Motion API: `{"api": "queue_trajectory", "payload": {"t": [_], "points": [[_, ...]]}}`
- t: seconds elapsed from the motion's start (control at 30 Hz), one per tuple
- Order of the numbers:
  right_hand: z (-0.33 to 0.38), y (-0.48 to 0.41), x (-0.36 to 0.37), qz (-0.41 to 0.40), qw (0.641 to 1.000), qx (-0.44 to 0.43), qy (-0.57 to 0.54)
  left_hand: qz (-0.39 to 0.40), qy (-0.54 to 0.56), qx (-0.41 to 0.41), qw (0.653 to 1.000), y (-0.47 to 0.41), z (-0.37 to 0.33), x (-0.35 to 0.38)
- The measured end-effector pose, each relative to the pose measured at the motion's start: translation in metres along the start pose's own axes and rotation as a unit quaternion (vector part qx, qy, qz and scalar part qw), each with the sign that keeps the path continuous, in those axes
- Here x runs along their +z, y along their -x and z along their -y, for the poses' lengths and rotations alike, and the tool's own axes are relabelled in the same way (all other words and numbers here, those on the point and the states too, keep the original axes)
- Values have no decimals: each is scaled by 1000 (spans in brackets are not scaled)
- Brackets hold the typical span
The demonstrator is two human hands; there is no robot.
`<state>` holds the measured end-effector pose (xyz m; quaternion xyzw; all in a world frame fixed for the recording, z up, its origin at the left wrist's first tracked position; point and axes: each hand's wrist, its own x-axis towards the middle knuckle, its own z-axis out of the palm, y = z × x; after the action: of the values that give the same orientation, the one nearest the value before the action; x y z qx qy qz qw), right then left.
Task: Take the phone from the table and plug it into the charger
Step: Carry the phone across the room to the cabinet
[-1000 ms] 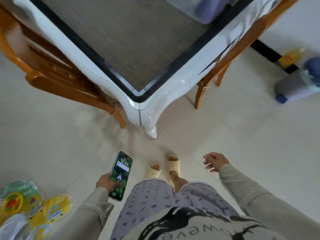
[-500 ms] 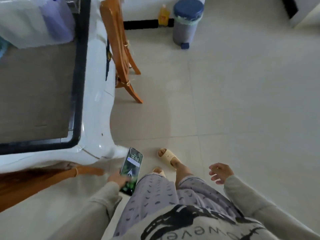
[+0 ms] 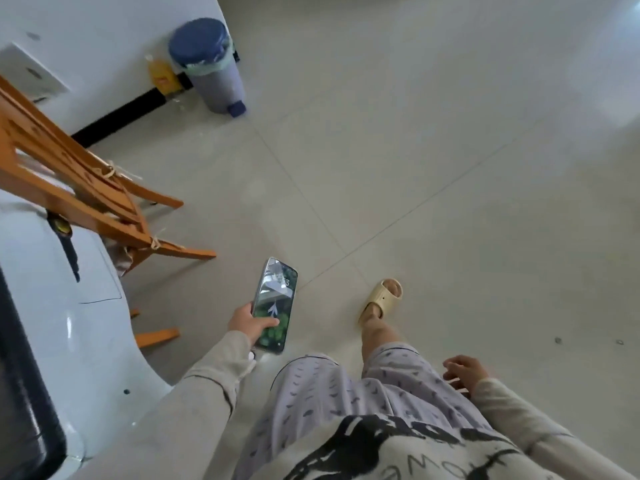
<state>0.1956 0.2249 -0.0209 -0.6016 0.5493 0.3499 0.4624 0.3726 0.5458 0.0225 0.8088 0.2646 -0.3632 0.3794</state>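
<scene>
My left hand (image 3: 248,321) grips a phone (image 3: 275,301) by its lower half, thumb across the lit screen, which faces up and shows a lock screen with a green picture. It hangs at hip height over the tiled floor, just right of the white table (image 3: 52,306). My right hand (image 3: 463,373) swings at my right side with its fingers loosely curled and nothing in it. No charger is in view.
A wooden chair (image 3: 79,192) leans against the table at left. A grey pedal bin (image 3: 211,67) with a blue lid and a yellow bottle (image 3: 160,75) stand by the white wall at the back. Pale floor tiles spread ahead and right; one slippered foot (image 3: 381,299) steps forward.
I have turned right, away from the table corner, which slid to the left edge. The bin moved toward the upper left. The phone stays in my left hand.
</scene>
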Motion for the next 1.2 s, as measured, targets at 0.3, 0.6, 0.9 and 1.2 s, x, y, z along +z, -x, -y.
{"api": "queue_trajectory", "payload": {"t": [0.3, 0.6, 0.9, 1.2], "points": [[98, -44, -89, -2, 999, -17, -49, 10, -143, -54, 988, -32, -79, 66], [194, -68, -177, 16, 993, -84, -78, -17, -174, -60, 983, -64, -180, 102], [240, -106, -231, 1, 988, -40, -152, -3, -219, -8, 976, -121, -320, 145], [296, -148, -293, -46, 968, 42, -243, 46, -228, 36, 972, -177, -501, 203]]}}
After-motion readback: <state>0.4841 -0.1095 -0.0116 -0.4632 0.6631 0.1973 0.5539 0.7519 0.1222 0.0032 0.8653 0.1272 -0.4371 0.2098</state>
